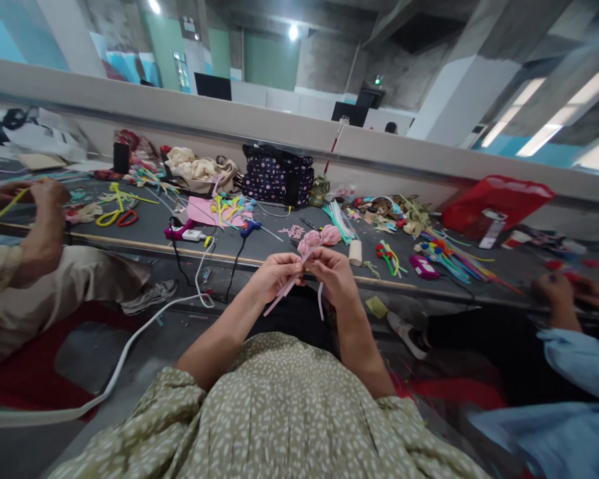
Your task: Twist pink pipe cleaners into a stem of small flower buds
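Observation:
Pink pipe-cleaner flowers point(319, 238) with pale pink stems are held up in front of me, above the table's front edge. My left hand point(278, 274) pinches the stems just below the flower heads. Beside it, my right hand point(333, 269) is closed with thumb and fingers on the stems close under the blooms. Stem ends point(274, 305) stick out below my left hand, and one more stem point(321, 303) hangs by my right. My fingertips partly hide where the stems come together.
On the dark table point(279, 247) lie a blue glue gun point(251, 228), a purple glue gun point(180, 230), a cardboard tube point(355, 253), scissors point(126, 218) and many colored pipe cleaners point(459, 256). A white cable point(130, 346) runs down at left. Co-workers' hands point(50, 193) are busy on both sides.

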Demonstrator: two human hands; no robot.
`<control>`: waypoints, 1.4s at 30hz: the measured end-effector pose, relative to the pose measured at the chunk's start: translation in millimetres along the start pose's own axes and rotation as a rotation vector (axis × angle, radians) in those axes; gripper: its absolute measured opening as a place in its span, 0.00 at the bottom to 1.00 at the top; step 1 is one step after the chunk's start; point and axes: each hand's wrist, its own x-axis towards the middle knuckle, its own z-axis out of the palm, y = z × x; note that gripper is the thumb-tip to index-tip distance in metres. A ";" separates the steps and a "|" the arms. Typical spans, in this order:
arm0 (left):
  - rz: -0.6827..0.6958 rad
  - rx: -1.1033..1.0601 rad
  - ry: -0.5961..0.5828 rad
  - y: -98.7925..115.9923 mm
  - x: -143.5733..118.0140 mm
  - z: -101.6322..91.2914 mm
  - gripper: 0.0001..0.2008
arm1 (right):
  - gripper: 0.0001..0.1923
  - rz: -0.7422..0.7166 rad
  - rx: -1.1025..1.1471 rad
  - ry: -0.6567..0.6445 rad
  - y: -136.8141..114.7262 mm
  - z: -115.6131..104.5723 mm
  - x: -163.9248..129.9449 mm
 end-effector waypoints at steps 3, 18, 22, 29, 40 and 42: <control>-0.003 0.011 -0.017 1.7 1.7 -3.5 0.12 | 0.16 0.014 0.017 -0.019 0.6 0.0 0.6; 0.426 0.605 0.317 -11.7 1.0 2.2 0.11 | 0.11 -0.138 -0.103 0.181 26.5 4.3 15.6; 0.604 0.802 0.357 -11.9 0.5 3.1 0.05 | 0.12 -0.168 -0.205 0.234 26.6 8.0 14.8; 0.460 0.636 0.336 -8.2 1.1 1.7 0.09 | 0.13 -0.150 -0.261 0.209 23.5 9.3 12.1; 0.218 0.236 0.204 -7.7 4.4 -4.3 0.14 | 0.16 -0.162 -0.197 0.171 14.8 1.3 8.6; 0.228 0.249 0.190 -6.5 3.1 -3.1 0.13 | 0.18 -0.153 -0.164 0.122 9.8 -0.2 8.0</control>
